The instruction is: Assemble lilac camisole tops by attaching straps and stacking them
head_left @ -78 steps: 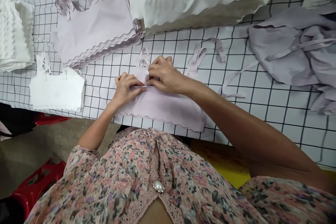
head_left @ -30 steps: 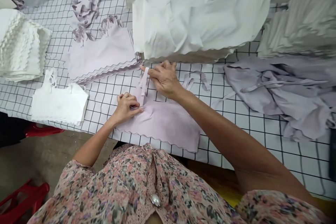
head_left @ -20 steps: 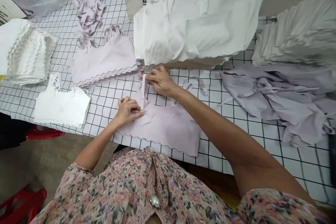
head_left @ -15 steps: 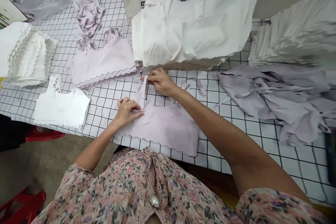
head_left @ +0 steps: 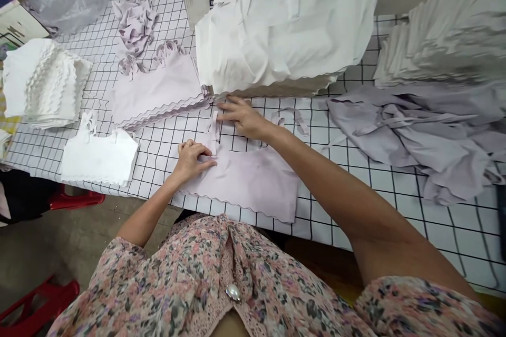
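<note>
A lilac bra top (head_left: 253, 181) lies flat before me at the table's edge, its scalloped hem facing my body. My left hand (head_left: 192, 159) is at its left upper edge, thumb and fingers pinched at the foot of the left shoulder strap (head_left: 214, 134). That strap runs straight up, away from me. At its far end is my right hand (head_left: 243, 116), fingers spread over the strap and the cloth, not closed round anything. The other strap (head_left: 298, 120) curls loosely beyond the right forearm, which hides part of the top's upper edge.
Lilac tops (head_left: 158, 87) are stacked at the left behind my hands, and a tall white pile (head_left: 276, 37) stands behind them. One white top (head_left: 100, 155) lies left. Crumpled lilac garments (head_left: 415, 137) and white stacks (head_left: 438, 37) fill the right. A red stool (head_left: 43, 300) stands below.
My right hand's fingers have spread at the strap's far end, where they were pinched on it before. The left hand stays at the strap's foot. The whole view has shifted slightly.
</note>
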`<state>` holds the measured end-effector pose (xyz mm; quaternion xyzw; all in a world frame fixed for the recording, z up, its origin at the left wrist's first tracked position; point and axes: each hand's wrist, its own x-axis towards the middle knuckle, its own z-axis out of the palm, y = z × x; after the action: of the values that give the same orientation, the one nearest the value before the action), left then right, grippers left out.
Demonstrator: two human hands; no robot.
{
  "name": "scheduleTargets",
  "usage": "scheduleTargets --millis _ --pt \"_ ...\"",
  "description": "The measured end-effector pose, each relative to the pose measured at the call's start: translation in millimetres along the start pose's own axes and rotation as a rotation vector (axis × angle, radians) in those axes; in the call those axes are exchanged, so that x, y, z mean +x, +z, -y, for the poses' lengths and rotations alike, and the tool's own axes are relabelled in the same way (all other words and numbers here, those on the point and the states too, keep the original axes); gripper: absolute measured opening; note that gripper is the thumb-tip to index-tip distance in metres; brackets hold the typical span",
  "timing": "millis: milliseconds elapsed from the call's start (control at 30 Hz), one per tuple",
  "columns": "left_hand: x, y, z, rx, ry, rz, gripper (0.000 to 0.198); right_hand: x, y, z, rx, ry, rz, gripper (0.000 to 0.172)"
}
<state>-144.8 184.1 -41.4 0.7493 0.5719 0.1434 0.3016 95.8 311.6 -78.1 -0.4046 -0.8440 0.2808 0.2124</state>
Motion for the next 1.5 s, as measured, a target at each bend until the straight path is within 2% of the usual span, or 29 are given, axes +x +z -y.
scheduleTargets --millis 100,200,267,333,400,500,567,633,700,733,800,867,967,1067,1167,1267,1367,1433,1500 --pt "-2 -2.5 0 0.041 0.004 -0.012 0.022 -4 -8 5 0.139 0.035 -0.213 0.058" --pt "-16 -0.5 -2 0.138 0.067 -0.16 0.046 -29 -11 38 0.077 0.03 -0.353 0.057" --pt "-30 6.4 -5 0.212 0.162 -0.226 0.06 -60 -1 73 -0.044 0.004 -0.314 0.058" --pt "-45 16.5 -6 0.257 0.259 -0.174 0.066 -97 19 106 -0.171 -0.011 -0.184 0.057" --pt "-57 25.8 -3 0.271 0.293 -0.086 0.074 -136 40 125 -0.27 -0.056 -0.021 0.067" --pt "-67 29.7 10 0.282 0.214 -0.048 0.09 -191 56 122 -0.367 0.047 0.029 0.086" --pt "-70 24.9 19 0.286 0.149 -0.065 0.095 -221 52 109 -0.41 0.149 0.001 0.089" --pt "-67 17.3 22 0.282 0.114 -0.108 0.093 -241 40 94 -0.424 0.202 -0.028 0.085" --pt "-54 10.4 16 0.264 0.121 -0.182 0.081 -243 24 78 -0.413 0.221 -0.123 0.074" --pt "-43 7.9 8 0.239 0.15 -0.218 0.071 -237 14 68 -0.4 0.226 -0.215 0.066" --pt "-13 5.5 -14 0.131 0.247 -0.241 0.049 -211 -9 45 -0.376 0.239 -0.442 0.051" --pt "24 6.3 -43 -0.05 0.343 -0.174 0.033 -175 -32 18 -0.401 0.282 -0.589 0.043" --pt "74 12.2 -83 -0.29 0.322 -0.044 0.023 -120 -59 -20 -0.496 0.401 -0.568 0.033" --pt "101 16.9 -102 -0.479 0.188 0.042 0.019 -88 -70 -39 -0.501 0.393 -0.519 0.021" --pt "103 13.2 -102 -0.626 0.06 0.056 0.019 -85 -71 -36 -0.496 0.347 -0.518 0.028" --pt "91 3.1 -102 -0.801 -0.04 0.121 0.023 -102 -73 -15 -0.494 0.237 -0.607 0.036" --pt "77 -4.4 -111 -1.032 -0.139 0.338 0.026 -127 -73 14 -0.529 -0.001 -0.657 0.03" --pt "71 -4.4 -119 -1.18 -0.269 0.492 0.029 -144 -67 35 -0.562 -0.212 -0.625 0.024" --pt "66 0.0 -125 -1.28 -0.402 0.575 0.033 -161 -57 54 -0.593 -0.423 -0.565 0.021"
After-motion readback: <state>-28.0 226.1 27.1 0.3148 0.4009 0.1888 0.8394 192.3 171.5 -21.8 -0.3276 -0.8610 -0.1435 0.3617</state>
